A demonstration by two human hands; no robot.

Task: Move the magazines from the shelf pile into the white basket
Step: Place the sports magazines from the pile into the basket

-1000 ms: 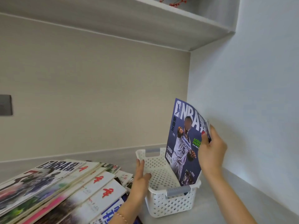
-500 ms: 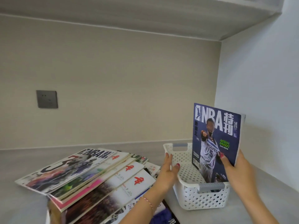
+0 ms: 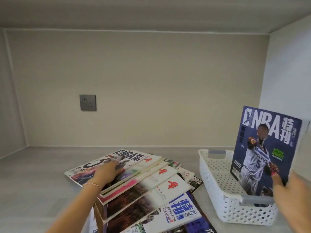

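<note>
the right hand (image 3: pixel 284 182) grips the blue magazine (image 3: pixel 264 148) upright in the white basket (image 3: pixel 218 187), by the shelf's right edge. the left hand (image 3: pixel 106 170) lies flat and unclenched on the top magazine (image 3: pixel 117 163) of the pile, the nearer hand for it.

A dark grey wall socket (image 3: pixel 87 102) sits on the beige back panel (image 3: pixel 151 84), left of the panel's middle and well above the grey shelf surface (image 3: pixel 33 179). Right of the socket a pale side wall (image 3: pixel 289 64) meets the panel. Above the socket runs what looks like the underside of an upper shelf (image 3: pixel 134 12).
</note>
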